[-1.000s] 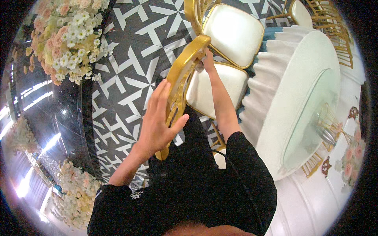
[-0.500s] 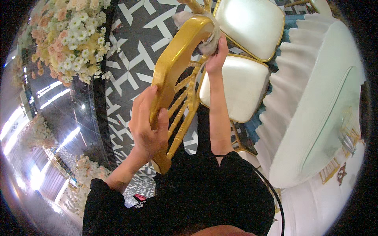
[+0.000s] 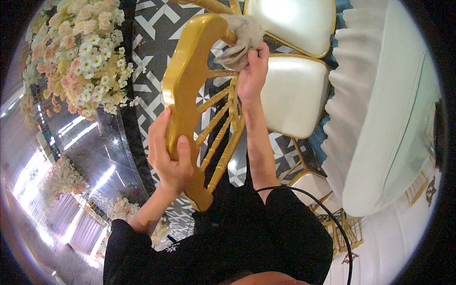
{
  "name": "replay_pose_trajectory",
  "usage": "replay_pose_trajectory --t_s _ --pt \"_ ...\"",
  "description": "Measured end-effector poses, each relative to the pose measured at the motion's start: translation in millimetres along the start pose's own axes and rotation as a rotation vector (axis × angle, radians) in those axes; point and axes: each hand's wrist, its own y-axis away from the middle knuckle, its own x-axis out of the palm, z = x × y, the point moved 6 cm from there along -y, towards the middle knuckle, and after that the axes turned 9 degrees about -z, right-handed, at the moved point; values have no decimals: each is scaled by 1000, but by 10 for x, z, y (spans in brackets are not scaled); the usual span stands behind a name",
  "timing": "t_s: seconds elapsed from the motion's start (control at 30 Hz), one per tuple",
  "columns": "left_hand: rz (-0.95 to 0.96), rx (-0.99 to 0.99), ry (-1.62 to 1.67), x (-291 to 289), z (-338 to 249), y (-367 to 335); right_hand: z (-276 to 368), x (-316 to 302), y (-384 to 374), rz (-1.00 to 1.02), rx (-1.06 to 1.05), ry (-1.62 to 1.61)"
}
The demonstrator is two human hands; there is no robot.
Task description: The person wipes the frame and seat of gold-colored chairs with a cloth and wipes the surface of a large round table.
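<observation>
A gold chair [image 3: 184, 78] with a curved top rail and thin turned spindles stands in front of me. My left hand [image 3: 170, 156] grips the near part of that top rail, thumb on the inner side and fingers over the outer edge. At the rail's far end, my right hand [image 3: 253, 76] pinches a crumpled grey-white cloth [image 3: 242, 40]. The cloth drapes against the chair's far corner and hangs beside the spindles. The chair's own seat cannot be made out.
White-cushioned gold chairs [image 3: 295, 95] stand to the right, beside a table [image 3: 380, 142] with a ruffled white skirt. Peach and white flowers [image 3: 88, 57] fill the upper left by a dark glossy surface [image 3: 107, 147]. The floor [image 3: 152, 61] has a black-and-white pattern.
My right hand has moved slightly left with the cloth, which now shows more openly, bunched over the rail's far end. My left hand keeps its hold on the rail.
</observation>
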Motion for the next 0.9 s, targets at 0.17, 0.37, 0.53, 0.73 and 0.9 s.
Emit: replay_pose_trajectory --t_s 0.17,0.37,0.53,0.73,0.9 --pt "34 24 -18 36 -64 -25 -126 88 674 23 -14 512" --pt "28 61 31 43 -94 -11 -579 -634 15 289 -210 789" --pt "66 24 -7 21 -39 -18 -929 -535 -173 689 -151 1403" --pt "76 23 -21 27 -27 27 231 586 424 419 -681 810" --pt "27 5 48 23 -43 -3 -26 435 307 495 -467 874"
